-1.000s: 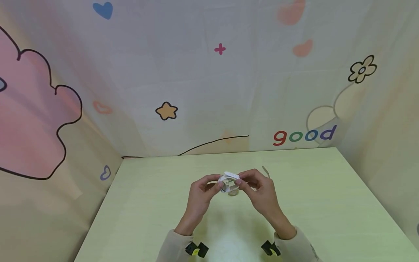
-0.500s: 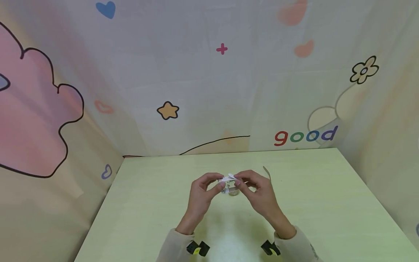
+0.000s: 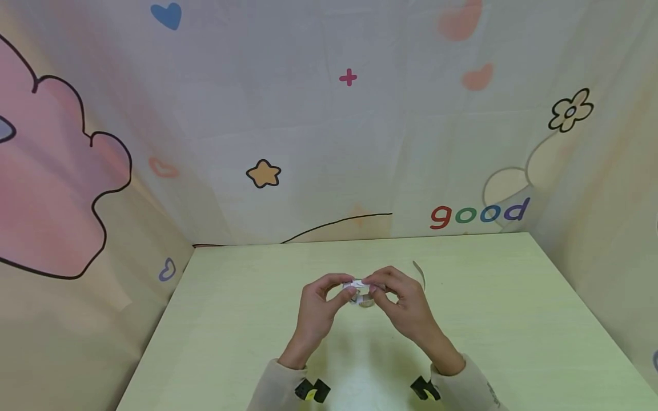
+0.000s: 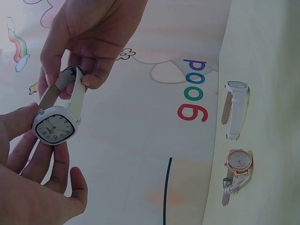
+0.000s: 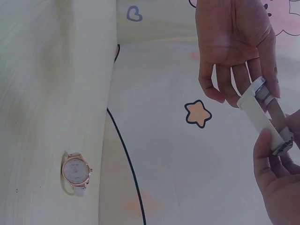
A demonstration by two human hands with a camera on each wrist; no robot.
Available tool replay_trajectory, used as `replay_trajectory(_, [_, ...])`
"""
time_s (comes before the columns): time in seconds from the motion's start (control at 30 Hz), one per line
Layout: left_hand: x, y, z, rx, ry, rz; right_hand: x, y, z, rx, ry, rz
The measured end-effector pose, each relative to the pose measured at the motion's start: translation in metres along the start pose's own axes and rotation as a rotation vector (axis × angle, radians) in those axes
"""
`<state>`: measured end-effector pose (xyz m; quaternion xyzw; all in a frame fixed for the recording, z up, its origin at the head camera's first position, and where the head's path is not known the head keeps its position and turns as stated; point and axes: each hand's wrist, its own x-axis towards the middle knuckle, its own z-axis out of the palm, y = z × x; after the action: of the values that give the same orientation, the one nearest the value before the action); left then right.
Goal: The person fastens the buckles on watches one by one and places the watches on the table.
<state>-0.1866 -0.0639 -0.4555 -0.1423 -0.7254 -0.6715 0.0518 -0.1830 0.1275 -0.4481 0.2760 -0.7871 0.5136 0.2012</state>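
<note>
Holding a white watch [image 3: 357, 283] in the lower middle of the head view, looped lengthwise from left to right. Gripping its dial [image 4: 55, 129] end with the left hand [image 3: 320, 305], pinching its strap [image 5: 259, 116] near the buckle [image 5: 283, 147] with the right hand [image 3: 407, 301]; equally close to both.

held watch [image 4: 55, 128]: glossy | round watch [image 4: 239, 160]: shiny metal | backdrop [image 3: 308, 114]: matt cloth

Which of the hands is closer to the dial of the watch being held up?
Left. The left hand grips the watch just beside the dial, while the right hand is farther off, holding the strap at the end away from it.
</note>
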Motion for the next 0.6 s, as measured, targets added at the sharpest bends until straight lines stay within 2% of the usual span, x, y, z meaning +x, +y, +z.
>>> replay_trajectory(0.1, [0.000,0.000,-0.001,0.004,-0.013,0.004,0.000,0.001,0.001,-0.009,0.008,-0.028])
replay_trajectory(0.33, [0.001,0.002,0.001,0.001,-0.035,0.006,0.004,-0.028,-0.001,-0.009,0.034,-0.084])
replay_trajectory(0.5, [0.000,0.002,0.001,0.004,-0.046,-0.005,0.001,-0.008,0.002,-0.016,0.023,-0.074])
replay_trajectory(0.6, [0.001,0.002,0.001,-0.023,-0.049,-0.028,-0.002,-0.001,0.003,0.000,0.024,-0.008])
